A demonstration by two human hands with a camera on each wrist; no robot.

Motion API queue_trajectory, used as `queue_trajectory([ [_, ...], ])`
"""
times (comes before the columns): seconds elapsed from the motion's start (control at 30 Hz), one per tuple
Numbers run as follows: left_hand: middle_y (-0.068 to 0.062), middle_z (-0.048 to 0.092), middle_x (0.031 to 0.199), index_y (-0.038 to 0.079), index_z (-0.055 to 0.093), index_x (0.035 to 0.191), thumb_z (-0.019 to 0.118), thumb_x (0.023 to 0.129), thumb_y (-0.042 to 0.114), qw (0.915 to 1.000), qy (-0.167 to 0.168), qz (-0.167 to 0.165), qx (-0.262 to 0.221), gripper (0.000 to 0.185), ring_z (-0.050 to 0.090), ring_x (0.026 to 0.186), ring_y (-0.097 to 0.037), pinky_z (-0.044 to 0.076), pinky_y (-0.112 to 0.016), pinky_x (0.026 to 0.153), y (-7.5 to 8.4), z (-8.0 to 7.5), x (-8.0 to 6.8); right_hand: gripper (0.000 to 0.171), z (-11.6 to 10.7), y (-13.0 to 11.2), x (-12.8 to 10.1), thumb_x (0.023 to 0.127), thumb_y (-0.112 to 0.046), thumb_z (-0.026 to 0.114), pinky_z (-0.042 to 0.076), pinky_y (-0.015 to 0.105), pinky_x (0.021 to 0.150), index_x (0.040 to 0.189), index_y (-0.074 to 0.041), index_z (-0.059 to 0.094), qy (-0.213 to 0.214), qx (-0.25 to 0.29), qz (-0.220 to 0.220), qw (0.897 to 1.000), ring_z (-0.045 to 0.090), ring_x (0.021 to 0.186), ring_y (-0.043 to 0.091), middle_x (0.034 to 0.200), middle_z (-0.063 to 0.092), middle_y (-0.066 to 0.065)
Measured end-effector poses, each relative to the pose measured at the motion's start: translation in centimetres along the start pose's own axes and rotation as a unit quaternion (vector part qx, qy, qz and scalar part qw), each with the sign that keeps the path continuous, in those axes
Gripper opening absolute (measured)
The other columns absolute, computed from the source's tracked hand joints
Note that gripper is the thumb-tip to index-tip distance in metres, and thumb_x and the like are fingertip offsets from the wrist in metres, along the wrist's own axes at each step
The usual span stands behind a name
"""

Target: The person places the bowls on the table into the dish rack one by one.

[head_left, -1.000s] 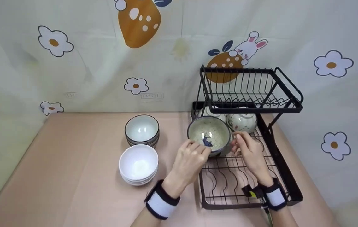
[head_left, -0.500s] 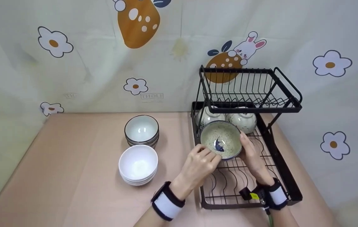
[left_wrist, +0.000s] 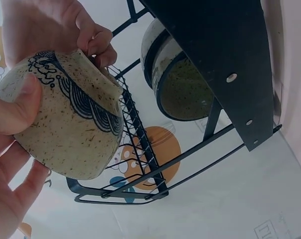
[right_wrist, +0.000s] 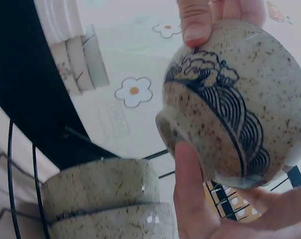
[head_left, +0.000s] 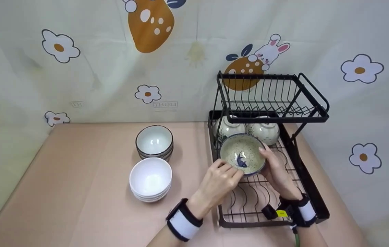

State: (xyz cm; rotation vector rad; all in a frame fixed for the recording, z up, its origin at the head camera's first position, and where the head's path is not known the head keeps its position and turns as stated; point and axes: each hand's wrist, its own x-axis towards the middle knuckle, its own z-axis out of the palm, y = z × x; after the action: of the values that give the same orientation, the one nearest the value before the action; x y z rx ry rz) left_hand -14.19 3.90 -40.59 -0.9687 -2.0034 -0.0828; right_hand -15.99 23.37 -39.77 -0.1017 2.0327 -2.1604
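A speckled bowl is held up over the left half of the lower tier of a black dish rack, tilted so that its open side faces the camera. The left hand grips the near left part of the rim with its fingers curled over the edge, while the right hand clasps the right side, its thumb at the rim and its other fingers around the outside. So 2 hands are clamped on the same bowl, at different sides of it. A dark blue fish shows inside (the wrist views also show a blue wave pattern on the outer wall). Beyond the bowl, at the far end of the lower tier, 2 upturned pale bowls sit side by side under the upper tier. To the left of the rack, on a pink table, stand 2 stacks: white bowls on the near side and dark-rimmed bowls on the far side. A curtain printed with flowers hangs behind the table.
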Motion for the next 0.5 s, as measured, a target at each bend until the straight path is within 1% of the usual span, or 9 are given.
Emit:
queue_trajectory([
  [0.1,0.012,0.073,0.08,0.023,0.068,0.081,0.078,0.071,0.019,1.0,-0.001,0.001,-0.001,0.015,0.066,0.069,0.001,0.049,-0.018,0.076,0.16,0.08,0.02,0.059,0.05,-0.14,0.01,0.099,-0.029,0.028,0.049,0.032,0.093,0.153,-0.014,0.011,0.008,0.009,0.009,1.0,0.047,0.12,0.022,0.147,0.028,0.023],
  [0.2,0.011,0.073,0.081,0.023,0.069,0.083,0.078,0.072,0.02,1.0,-0.004,0.001,-0.002,0.015,0.066,0.071,0.0,0.049,-0.017,0.075,0.25,0.24,0.06,0.059,0.09,-0.23,0.01,0.098,-0.027,0.028,0.049,0.029,0.092,0.153,-0.012,0.011,0.018,0.008,0.016,1.0,0.048,0.118,0.02,0.147,0.028,0.024],
  [0.33,0.01,0.074,0.086,0.022,0.069,0.092,0.075,0.074,0.018,0.9999,-0.001,0.0,-0.012,0.019,0.066,0.076,-0.002,0.05,-0.016,0.072,0.31,0.42,0.11,0.058,-0.04,-0.24,0.0,0.098,-0.026,0.029,0.049,0.027,0.092,0.152,-0.01,0.014,0.03,0.001,0.021,0.999,0.048,0.117,0.02,0.145,0.029,0.023],
  [0.4,0.008,0.073,0.089,0.02,0.069,0.099,0.075,0.075,0.016,0.9996,0.0,-0.005,-0.028,0.025,0.066,0.081,-0.004,0.051,-0.015,0.072,0.34,0.47,0.11,0.057,-0.2,-0.24,-0.01,0.098,-0.025,0.029,0.05,0.027,0.093,0.151,-0.009,0.017,0.032,-0.002,0.016,0.999,0.048,0.119,0.021,0.144,0.03,0.022],
  [0.5,0.004,0.072,0.098,0.015,0.066,0.107,0.073,0.077,0.023,0.9981,-0.006,-0.025,-0.057,0.032,0.064,0.09,-0.008,0.052,-0.014,0.076,0.37,0.44,0.09,0.054,-0.48,-0.24,-0.07,0.098,-0.023,0.031,0.05,0.027,0.095,0.149,-0.009,0.02,0.03,-0.011,0.001,0.999,0.046,0.122,0.021,0.145,0.031,0.02],
])
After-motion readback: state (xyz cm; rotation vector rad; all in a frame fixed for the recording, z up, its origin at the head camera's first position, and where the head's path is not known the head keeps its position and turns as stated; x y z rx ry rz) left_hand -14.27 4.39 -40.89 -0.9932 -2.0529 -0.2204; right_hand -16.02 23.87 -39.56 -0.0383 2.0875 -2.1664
